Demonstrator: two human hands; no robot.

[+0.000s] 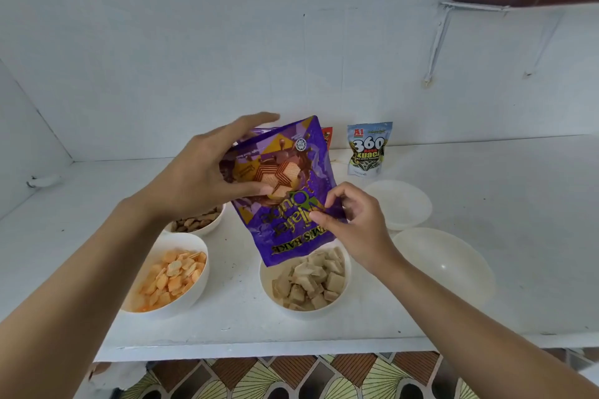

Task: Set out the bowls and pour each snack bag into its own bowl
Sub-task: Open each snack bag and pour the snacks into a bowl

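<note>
Reaching both arms over the white table [518, 204]. Gripping the purple bag [291, 220] upside down in the left hand [201, 172], pinching its edge with the right hand [353, 223], just above the bowl of wafer bits [308, 312]. Sitting nearby: bowl of orange crackers [202, 282], far white bowl [398, 204], near white bowl [444, 266]. Reading "360 KUACI" on the small bag [369, 149] behind

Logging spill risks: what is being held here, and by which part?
The upside-down purple foil snack bag: left-hand grip clasps its raised bottom end, right-hand grip pinches its side edge.
</note>
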